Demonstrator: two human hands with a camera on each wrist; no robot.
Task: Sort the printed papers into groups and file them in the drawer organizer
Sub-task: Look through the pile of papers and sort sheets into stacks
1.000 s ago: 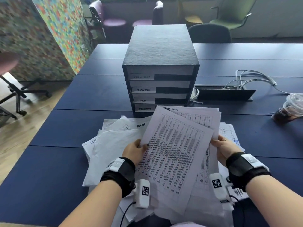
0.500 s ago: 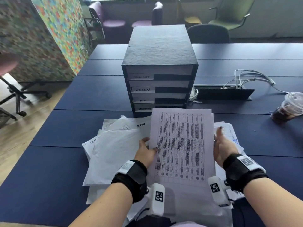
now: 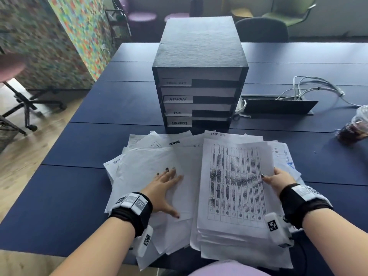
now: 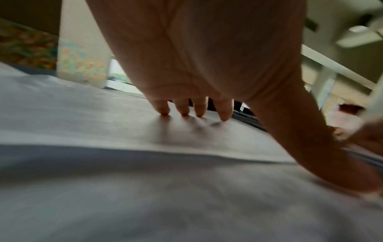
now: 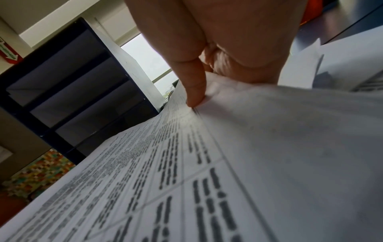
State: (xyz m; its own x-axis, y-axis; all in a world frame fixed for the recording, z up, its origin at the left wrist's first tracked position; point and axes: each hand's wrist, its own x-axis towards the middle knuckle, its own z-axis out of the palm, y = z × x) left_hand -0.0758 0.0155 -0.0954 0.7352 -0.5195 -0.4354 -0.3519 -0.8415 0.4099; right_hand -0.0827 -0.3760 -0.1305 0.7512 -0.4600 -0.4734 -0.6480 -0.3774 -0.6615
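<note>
A stack of printed table sheets (image 3: pixel 235 188) lies at the right of a loose spread of white papers (image 3: pixel 151 156) on the dark blue table. My right hand (image 3: pixel 275 179) pinches the stack's right edge, thumb on top, as the right wrist view shows at the printed sheet (image 5: pixel 165 163) under the hand (image 5: pixel 207 78). My left hand (image 3: pixel 166 186) lies flat with straight spread fingers on a blank sheet (image 4: pixel 103 114), fingertips (image 4: pixel 182 113) touching it. The black drawer organizer (image 3: pixel 199 76), with labelled drawers, stands just behind the papers.
An iced drink cup (image 3: pixel 356 126) stands at the right edge of the table (image 3: pixel 69 196). A cable hatch with white cables (image 3: pixel 298 92) sits right of the organizer. Chairs stand behind the table, and a colourful partition (image 3: pixel 59 36) at the left.
The printed stack came down from upright in both hands and now lies on the pile. My left hand let go and moved left onto the blank sheet; my right hand still holds the edge.
</note>
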